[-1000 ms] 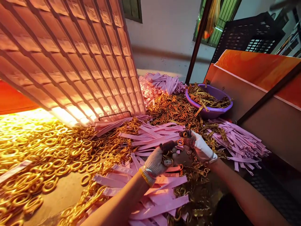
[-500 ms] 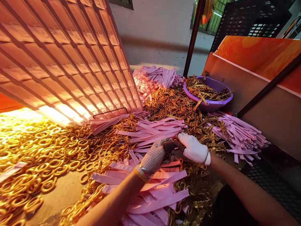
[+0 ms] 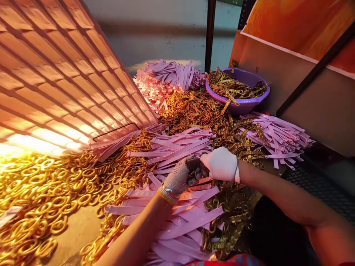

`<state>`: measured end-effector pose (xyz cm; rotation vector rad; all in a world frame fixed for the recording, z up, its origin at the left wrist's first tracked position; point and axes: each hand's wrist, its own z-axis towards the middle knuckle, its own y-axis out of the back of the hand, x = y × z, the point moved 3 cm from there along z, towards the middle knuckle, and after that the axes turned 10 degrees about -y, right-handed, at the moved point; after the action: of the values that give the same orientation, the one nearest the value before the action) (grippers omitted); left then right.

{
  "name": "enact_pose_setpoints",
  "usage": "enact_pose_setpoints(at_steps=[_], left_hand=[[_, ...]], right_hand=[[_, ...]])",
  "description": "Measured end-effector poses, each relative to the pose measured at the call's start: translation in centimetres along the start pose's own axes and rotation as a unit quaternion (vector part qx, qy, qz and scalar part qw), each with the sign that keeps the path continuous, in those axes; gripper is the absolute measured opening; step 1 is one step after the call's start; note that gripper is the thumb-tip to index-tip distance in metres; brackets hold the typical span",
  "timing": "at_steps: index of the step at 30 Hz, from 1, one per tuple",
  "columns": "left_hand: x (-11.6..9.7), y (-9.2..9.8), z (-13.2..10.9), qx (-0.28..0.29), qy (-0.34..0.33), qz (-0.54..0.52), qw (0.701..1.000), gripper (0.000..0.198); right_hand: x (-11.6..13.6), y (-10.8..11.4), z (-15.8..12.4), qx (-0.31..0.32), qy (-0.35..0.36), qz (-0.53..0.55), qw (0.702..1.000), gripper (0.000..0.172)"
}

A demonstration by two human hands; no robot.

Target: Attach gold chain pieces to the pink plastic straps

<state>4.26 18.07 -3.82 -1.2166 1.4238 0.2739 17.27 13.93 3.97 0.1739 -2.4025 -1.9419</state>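
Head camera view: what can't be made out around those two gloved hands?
Small piece between left hand and right hand: head view, gloved fingers cover most of it.
Purple bowl bottom: head view, hidden under gold parts.
Gold rings at left: head view, cut off by the edge.

A bowl point(image 3: 251, 106) stood at the table's point(image 3: 74, 231) far side, with clasps point(image 3: 233, 87) heaped in it. Chains point(image 3: 191, 111) lay just left of the bowl, and a strip pile point(image 3: 166, 77) lay behind them, further left. A board point(image 3: 294, 85) leaned behind and right of the bowl, and a pole point(image 3: 209, 33) rose behind it. A bundle point(image 3: 274, 135) lay just before the bowl, to the right. Well before the bowl, the left hand point(image 3: 179, 177) and right hand point(image 3: 220, 164) met over strips point(image 3: 183, 225), a metal piece point(image 3: 195, 173) between them. Far left of the bowl, rings point(image 3: 41, 184) covered the table under a tilted grid point(image 3: 55, 74).
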Motion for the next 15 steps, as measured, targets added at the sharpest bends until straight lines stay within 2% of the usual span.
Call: enact_pose_setpoints(at_steps=[4,9,12,15], left_hand=[[0.4,0.1,0.1,-0.012,0.009,0.01,1.0,0.02],[1.7,0.1,0.3,-0.022,0.022,0.036,0.999,0.024],[2.1,0.2,0.3,-0.041,0.011,0.031,0.999,0.026],[1.9,0.2,0.6,-0.065,0.009,0.018,0.998,0.028]], right_hand=[[-0.4,-1.0,0.6,0.033,-0.024,0.07,0.997,0.03],[-1.0,-2.2,0.7,0.053,0.038,0.047,0.997,0.028],[-1.6,-3.4,0.6,0.045,0.005,0.156,0.987,0.031],[-1.2,-5.0,0.9,0.067,-0.015,0.282,0.957,0.02]])
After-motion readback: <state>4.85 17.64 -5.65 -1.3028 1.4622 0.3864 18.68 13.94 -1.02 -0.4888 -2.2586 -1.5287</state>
